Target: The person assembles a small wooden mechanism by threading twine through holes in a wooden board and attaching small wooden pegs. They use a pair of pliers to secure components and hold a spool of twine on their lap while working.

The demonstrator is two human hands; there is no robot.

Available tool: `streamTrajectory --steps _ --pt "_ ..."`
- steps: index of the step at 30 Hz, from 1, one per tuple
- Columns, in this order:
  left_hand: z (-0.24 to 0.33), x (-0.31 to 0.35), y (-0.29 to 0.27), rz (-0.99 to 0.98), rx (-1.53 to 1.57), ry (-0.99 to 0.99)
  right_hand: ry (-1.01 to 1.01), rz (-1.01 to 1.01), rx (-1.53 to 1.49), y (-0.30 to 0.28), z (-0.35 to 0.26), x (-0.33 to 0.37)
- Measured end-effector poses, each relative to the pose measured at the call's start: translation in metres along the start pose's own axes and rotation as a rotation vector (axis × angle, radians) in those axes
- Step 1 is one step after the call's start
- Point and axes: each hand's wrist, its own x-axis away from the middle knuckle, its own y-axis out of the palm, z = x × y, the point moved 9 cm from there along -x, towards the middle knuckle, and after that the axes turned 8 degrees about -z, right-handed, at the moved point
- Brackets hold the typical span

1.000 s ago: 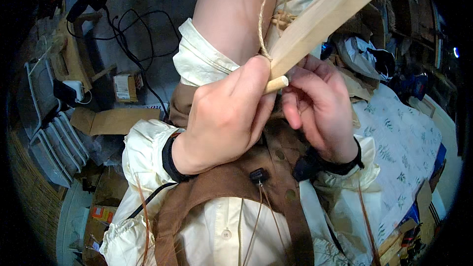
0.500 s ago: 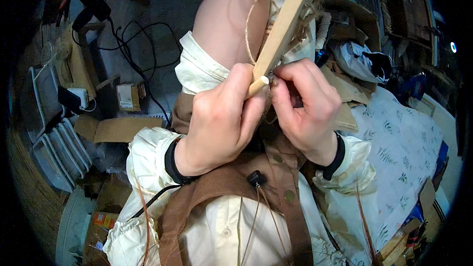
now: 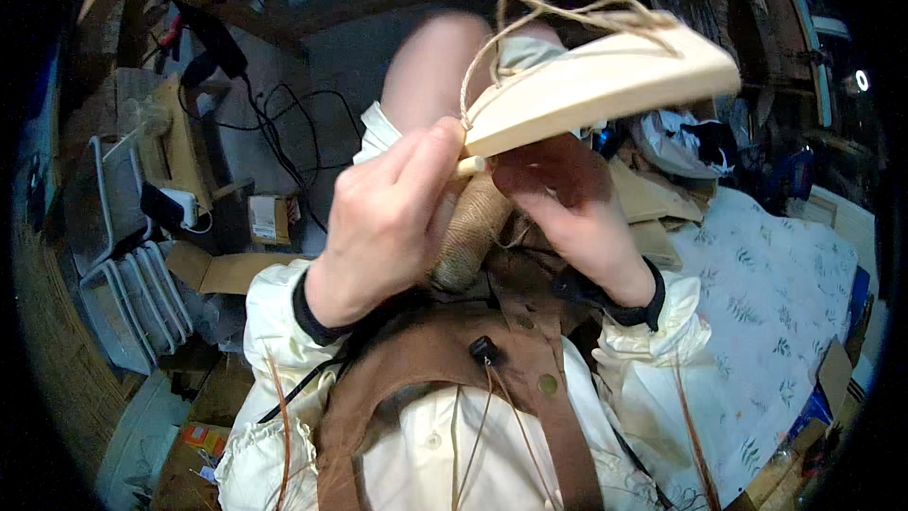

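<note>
My left hand (image 3: 383, 218) is closed round the near end of a pale wooden bar (image 3: 605, 95), its thumb at the corner where twine is looped. A round dowel (image 3: 469, 167) sticks out between its fingers, just below the bar. Tan twine (image 3: 492, 43) runs from that corner in a loose loop over the bar's far part. Beneath the bar, in shadow, are the curled fingers of my right hand (image 3: 577, 218); their tips are hidden, and what they grip cannot be made out. Between both hands, a thick roll of twine (image 3: 473, 232) lies against my lap.
A white cloth with a leaf pattern (image 3: 766, 322) spreads at the right, near flattened cardboard (image 3: 653, 199). On the left are a white metal rack (image 3: 142, 284), an open cardboard box (image 3: 236, 273) and black cables (image 3: 270, 137) on the floor.
The bar has swung from pointing steeply away to lying out toward the right, showing its broad face. The roll of twine has come into view below it. My right fingers are now under the bar.
</note>
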Motion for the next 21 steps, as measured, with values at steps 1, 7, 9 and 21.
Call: streamTrajectory --steps 1,7,9,21 --pt "0.007 -0.003 -0.013 0.044 -0.066 0.086 -0.037 -0.009 0.083 -0.007 -0.005 0.004" --pt "0.077 -0.021 -0.094 0.255 -0.569 0.583 -0.056 0.023 0.262 -0.118 -0.041 0.031" --pt "0.094 -0.023 -0.113 0.293 -0.716 0.721 -0.102 0.222 0.284 -0.143 -0.067 0.035" --pt "0.162 -0.016 -0.136 0.272 -1.077 0.850 -0.791 -0.192 0.866 -0.116 -0.308 0.035"
